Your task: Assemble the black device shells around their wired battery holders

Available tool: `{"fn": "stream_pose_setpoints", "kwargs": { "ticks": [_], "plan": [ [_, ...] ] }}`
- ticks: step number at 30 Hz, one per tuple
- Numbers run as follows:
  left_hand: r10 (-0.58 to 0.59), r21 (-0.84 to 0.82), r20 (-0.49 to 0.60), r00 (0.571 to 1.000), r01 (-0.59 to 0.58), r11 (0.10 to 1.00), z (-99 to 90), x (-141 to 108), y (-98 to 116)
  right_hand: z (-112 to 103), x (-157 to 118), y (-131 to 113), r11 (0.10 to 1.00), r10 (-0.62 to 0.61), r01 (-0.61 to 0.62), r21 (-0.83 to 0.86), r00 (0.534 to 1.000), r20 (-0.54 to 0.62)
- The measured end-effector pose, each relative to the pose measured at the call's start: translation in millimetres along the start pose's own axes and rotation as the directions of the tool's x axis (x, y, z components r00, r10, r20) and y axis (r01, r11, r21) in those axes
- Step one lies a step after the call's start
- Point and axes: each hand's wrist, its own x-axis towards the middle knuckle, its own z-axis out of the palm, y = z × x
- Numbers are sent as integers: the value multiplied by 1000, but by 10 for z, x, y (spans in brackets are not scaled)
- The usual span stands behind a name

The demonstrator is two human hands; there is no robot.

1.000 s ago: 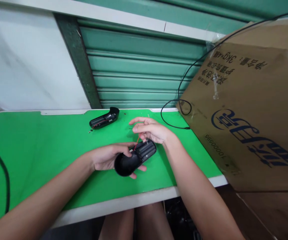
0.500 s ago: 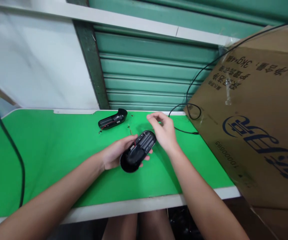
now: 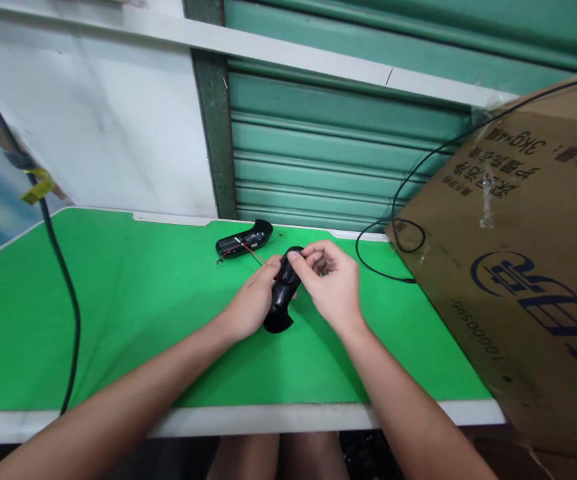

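Note:
A glossy black plastic housing (image 3: 281, 297) with a flared lower end is held over the green table. My left hand (image 3: 255, 297) wraps round its left side, fingers partly hidden behind it. My right hand (image 3: 331, 277) grips its upper end, thumb on top and fingers curled. Thin red wire comes out near my left thumb and runs up-left. Behind my hands a second black housing (image 3: 243, 240) lies on the table, with a red wire and small connectors at its left end.
A large cardboard box (image 3: 528, 267) stands on the right. A black cable (image 3: 363, 257) loops on the table beside it. Another thick cable (image 3: 63, 260) hangs at the left. Behind the green table (image 3: 133, 300) are a white panel and a green shutter (image 3: 313, 147).
My right hand has come down onto the housing's upper end. The housing is turned more upright, its open battery slots no longer facing the camera. The view has shifted left.

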Motion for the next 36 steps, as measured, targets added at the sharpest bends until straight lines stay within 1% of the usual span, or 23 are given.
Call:
{"fn": "stream_pose_setpoints", "kwargs": {
  "ticks": [2, 5, 7, 10, 13, 15, 18, 20, 22, 24, 27, 29, 32, 36],
  "plan": [
    [38, -42, 14, 999, -37, 998, 6, 21, -64, 19, -2, 1, 999, 15, -14, 41, 1000, -19],
    [-8, -121, 65, 998, 16, 993, 10, 38, -125, 26, 2, 28, 996, 48, -47, 82, 999, -2],
    [-30, -153, 102, 994, 45, 987, 3, 33, -130, 18, 1, 44, 996, 49, -49, 68, 999, 3],
    [-36, -199, 113, 993, 58, 978, -4, 6, -76, -1, -13, 46, 1000, -28, 28, 2, 1000, -10],
    [-88, -255, 122, 989, 117, 960, 11, -28, 33, -27, -20, 41, 986, -157, 158, -60, 987, 22],
    [-141, -267, 101, 985, 163, 950, 26, -47, 114, -52, -11, 47, 956, -269, 277, -102, 960, 83],
    [-197, -255, 19, 980, 196, 947, 34, -58, 203, -96, 17, 71, 881, -417, 450, -146, 885, 208],
    [-206, -242, -15, 978, 196, 950, 19, -55, 223, -122, 32, 86, 845, -463, 515, -143, 840, 282],
    [-196, -234, -10, 981, 188, 954, -9, -47, 215, -138, 37, 97, 825, -482, 548, -139, 810, 333],
    [-183, -233, 11, 983, 180, 956, -39, -39, 191, -144, 34, 102, 817, -477, 555, -156, 802, 359],
    [-171, -232, 40, 984, 175, 957, -63, -33, 162, -137, 21, 112, 835, -434, 521, -178, 821, 370],
    [-166, -231, 49, 985, 173, 957, -57, -35, 162, -129, 15, 123, 843, -420, 509, -174, 825, 378],
    [-166, -225, 40, 985, 171, 959, -29, -43, 182, -120, 10, 141, 844, -422, 510, -169, 824, 379],
    [-169, -216, 14, 986, 168, 962, -7, -46, 184, -117, 5, 144, 854, -400, 488, -178, 837, 374]
  ]
}}
